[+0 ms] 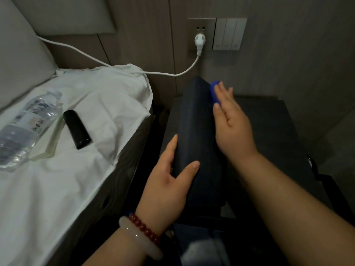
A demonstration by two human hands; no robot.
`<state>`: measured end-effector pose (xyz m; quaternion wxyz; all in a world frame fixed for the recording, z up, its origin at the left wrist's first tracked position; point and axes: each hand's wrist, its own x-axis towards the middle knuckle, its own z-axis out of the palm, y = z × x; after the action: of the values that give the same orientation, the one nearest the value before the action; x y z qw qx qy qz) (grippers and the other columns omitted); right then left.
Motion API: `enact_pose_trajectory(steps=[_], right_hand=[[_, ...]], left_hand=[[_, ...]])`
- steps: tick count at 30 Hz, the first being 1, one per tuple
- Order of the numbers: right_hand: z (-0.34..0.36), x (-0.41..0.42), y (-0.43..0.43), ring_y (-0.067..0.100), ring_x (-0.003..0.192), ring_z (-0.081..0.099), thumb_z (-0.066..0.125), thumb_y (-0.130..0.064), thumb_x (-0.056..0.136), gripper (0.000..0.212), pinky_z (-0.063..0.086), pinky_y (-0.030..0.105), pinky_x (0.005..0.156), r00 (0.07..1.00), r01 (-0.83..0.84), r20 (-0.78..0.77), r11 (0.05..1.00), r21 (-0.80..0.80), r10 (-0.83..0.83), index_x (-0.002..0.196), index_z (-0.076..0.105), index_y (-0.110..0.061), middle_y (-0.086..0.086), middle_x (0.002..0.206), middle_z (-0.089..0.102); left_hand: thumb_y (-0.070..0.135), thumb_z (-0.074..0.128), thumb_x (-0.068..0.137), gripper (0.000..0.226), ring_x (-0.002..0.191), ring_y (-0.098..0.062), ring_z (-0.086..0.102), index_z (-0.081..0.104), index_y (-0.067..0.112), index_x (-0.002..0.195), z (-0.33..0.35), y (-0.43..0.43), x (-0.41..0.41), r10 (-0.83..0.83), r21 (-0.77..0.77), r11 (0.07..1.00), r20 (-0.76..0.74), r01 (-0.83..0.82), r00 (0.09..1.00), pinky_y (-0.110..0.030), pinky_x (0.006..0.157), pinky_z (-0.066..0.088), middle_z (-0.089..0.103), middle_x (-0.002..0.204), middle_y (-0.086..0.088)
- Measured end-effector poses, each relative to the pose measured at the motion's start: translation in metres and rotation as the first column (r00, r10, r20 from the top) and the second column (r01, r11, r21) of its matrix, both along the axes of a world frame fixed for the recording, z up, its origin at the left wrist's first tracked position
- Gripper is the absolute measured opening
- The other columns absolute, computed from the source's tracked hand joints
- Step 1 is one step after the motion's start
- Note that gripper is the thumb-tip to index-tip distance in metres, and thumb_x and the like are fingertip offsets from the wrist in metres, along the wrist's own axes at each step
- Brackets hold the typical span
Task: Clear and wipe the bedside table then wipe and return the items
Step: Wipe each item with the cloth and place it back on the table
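Observation:
A long dark blue box (197, 135) stands tilted on edge over the dark bedside table (278, 127). My left hand (171, 181) grips its near end, thumb on the top face and fingers along the left side. My right hand (230, 121) presses a blue cloth (214, 91) flat against the box's right side near the far end, fingers straight. On the bed to the left lie a clear water bottle (26, 129), a black cylinder (76, 129) and a pale flat bar (50, 143).
White bedding (96, 104) covers the bed at left. A white cable (159, 73) runs from a wall plug (199, 41) across to the bed. Light switches (228, 33) sit on the wall above the table. A dark chair frame (315, 169) stands at right.

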<state>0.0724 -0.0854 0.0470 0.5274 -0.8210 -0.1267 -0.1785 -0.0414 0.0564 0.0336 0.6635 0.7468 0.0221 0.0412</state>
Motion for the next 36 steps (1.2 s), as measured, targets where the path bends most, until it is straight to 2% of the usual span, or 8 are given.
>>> enact_pose_trajectory(steps=[5,10,14,20,24,29,32,36], right_hand=[[-0.015,-0.056,0.026,0.016,0.147,0.019,0.040,-0.013,0.098,0.047,0.016,0.037,0.120,0.937,-0.268,0.170,0.940,-0.210,0.305,0.145,0.033,-0.010,0.002,0.154,0.032],[0.015,0.011,0.009,0.010,0.146,0.018,0.040,-0.015,0.101,0.044,0.014,0.014,0.115,0.997,-0.048,0.059,0.989,-0.141,0.057,0.146,0.038,-0.015,-0.001,0.155,0.032],[-0.007,-0.025,0.022,0.020,0.145,0.025,0.040,-0.013,0.099,0.044,0.022,0.037,0.119,0.958,-0.186,0.157,0.934,-0.306,0.242,0.143,0.042,-0.007,0.006,0.152,0.037],[-0.043,-0.098,0.018,0.018,0.145,0.026,0.041,-0.013,0.097,0.047,0.025,0.039,0.117,0.912,-0.318,0.127,0.869,-0.380,0.390,0.143,0.040,-0.009,0.003,0.153,0.035],[-0.022,-0.056,0.024,0.020,0.144,0.028,0.036,-0.019,0.097,0.048,0.026,0.041,0.116,0.985,-0.135,0.070,0.954,-0.267,0.159,0.143,0.041,-0.007,0.006,0.152,0.037],[-0.035,-0.107,0.025,0.020,0.145,0.027,0.042,-0.009,0.093,0.048,0.026,0.041,0.116,0.903,-0.292,0.171,0.856,-0.428,0.393,0.141,0.044,-0.004,0.009,0.152,0.036],[-0.037,-0.103,0.012,0.020,0.143,0.031,0.046,-0.006,0.090,0.050,0.027,0.039,0.116,0.865,-0.328,0.191,0.811,-0.484,0.464,0.140,0.046,-0.005,0.009,0.150,0.040],[-0.029,-0.055,0.008,0.019,0.142,0.031,0.041,-0.012,0.095,0.046,0.029,0.041,0.114,0.987,-0.112,0.077,0.944,-0.310,0.142,0.140,0.046,-0.005,0.007,0.149,0.042]], left_hand=[[0.010,0.067,0.088,0.064,0.124,0.007,0.050,0.040,0.020,0.145,0.008,0.014,0.006,0.056,0.039,0.998,0.060,-0.058,0.997,-0.010,0.099,0.040,0.053,0.139,0.015],[0.026,0.065,0.080,0.069,0.125,-0.002,0.054,0.042,0.025,0.145,0.003,0.001,-0.007,-0.013,-0.045,0.999,-0.006,0.013,1.000,-0.033,0.108,0.043,0.057,0.138,0.013],[0.025,0.065,0.079,0.066,0.121,-0.007,0.058,0.046,0.021,0.142,0.006,0.009,0.002,0.084,-0.110,0.990,-0.013,-0.085,0.996,-0.036,0.106,0.044,0.062,0.133,0.008],[0.023,0.064,0.092,0.058,0.120,0.001,0.057,0.042,0.025,0.145,0.004,0.026,0.008,0.186,-0.021,0.982,0.003,-0.186,0.983,-0.018,0.101,0.044,0.059,0.136,0.010],[0.019,0.057,0.096,0.053,0.115,-0.001,0.060,0.041,0.024,0.146,0.002,0.008,0.008,0.145,-0.037,0.988,-0.036,-0.147,0.989,-0.014,0.089,0.049,0.061,0.133,0.008],[0.026,0.048,0.098,0.041,0.095,0.031,0.050,0.045,0.031,0.139,0.015,0.017,0.019,0.292,0.008,0.956,0.000,-0.292,0.956,0.004,0.080,0.039,0.055,0.118,0.030],[0.024,0.049,0.099,0.045,0.102,0.017,0.058,0.044,0.027,0.143,0.012,0.016,0.018,0.279,-0.091,0.956,-0.017,-0.279,0.960,-0.004,0.086,0.045,0.062,0.122,0.020],[0.018,0.050,0.098,0.047,0.111,-0.006,0.064,0.044,0.023,0.144,0.003,0.003,0.015,0.194,-0.163,0.966,-0.049,-0.199,0.980,-0.019,0.086,0.054,0.064,0.129,0.004]])
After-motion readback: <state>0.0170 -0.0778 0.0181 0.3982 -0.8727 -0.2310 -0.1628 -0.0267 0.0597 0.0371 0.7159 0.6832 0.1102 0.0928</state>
